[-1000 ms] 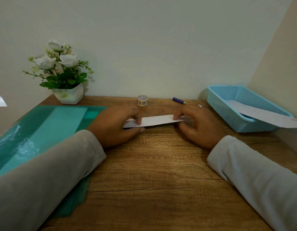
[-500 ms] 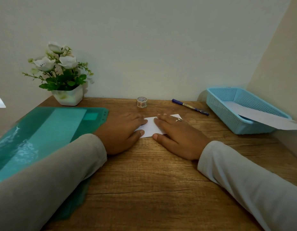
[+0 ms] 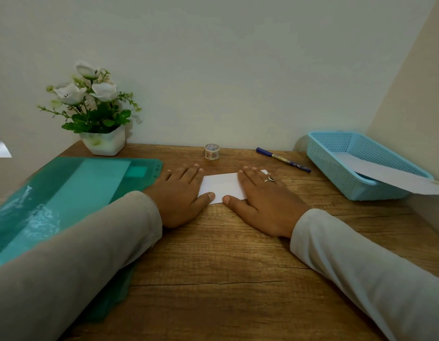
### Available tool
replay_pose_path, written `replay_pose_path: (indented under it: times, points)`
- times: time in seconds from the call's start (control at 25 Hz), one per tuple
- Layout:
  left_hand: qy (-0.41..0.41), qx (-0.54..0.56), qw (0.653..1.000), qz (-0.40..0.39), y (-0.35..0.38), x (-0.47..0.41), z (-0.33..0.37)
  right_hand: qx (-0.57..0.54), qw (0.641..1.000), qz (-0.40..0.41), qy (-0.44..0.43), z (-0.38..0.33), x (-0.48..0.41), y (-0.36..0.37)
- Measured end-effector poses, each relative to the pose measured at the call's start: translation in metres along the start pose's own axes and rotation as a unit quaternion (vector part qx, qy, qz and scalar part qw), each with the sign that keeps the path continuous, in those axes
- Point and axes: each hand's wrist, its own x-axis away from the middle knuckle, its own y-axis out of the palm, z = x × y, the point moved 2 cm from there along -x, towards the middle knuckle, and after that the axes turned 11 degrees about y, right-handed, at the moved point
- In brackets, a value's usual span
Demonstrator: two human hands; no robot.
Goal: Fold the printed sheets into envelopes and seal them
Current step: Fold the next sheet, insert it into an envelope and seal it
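Observation:
A small folded white sheet [image 3: 222,185] lies flat on the wooden desk [image 3: 213,254], in the middle. My left hand [image 3: 181,193] lies flat over its left end with straight fingers and the thumb on its near edge. My right hand [image 3: 262,200], wearing a ring, presses its right end the same way. A little roll of patterned tape [image 3: 211,151] stands just behind the sheet near the wall. A blue pen [image 3: 282,159] lies to the right of the tape.
A teal plastic folder [image 3: 66,198] covers the desk's left side under my left sleeve. A white pot of flowers [image 3: 103,141] stands at the back left. A light blue basket [image 3: 361,166] at the right holds a white sheet [image 3: 395,178] that juts over its rim.
The long paper strip was folded over into a short rectangle. Both hands went from pinching its ends to pressing it flat, and have since spread slightly apart.

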Motion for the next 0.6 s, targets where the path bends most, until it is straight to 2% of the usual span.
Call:
replay_pose_path:
  times: [0.2,0.28,0.6]
  points:
    - [-0.001,0.010,1.000,-0.002,0.001,0.000,0.001,-0.016,0.997,-0.026,-0.073,-0.015,-0.004,-0.001]
    - [-0.004,0.007,1.000,-0.008,0.000,0.000,0.000,-0.021,0.996,-0.037,-0.078,-0.013,-0.006,-0.003]
    - [-0.065,-0.047,0.996,-0.042,-0.007,0.008,-0.006,-0.010,0.998,-0.051,0.038,0.028,-0.013,-0.006]
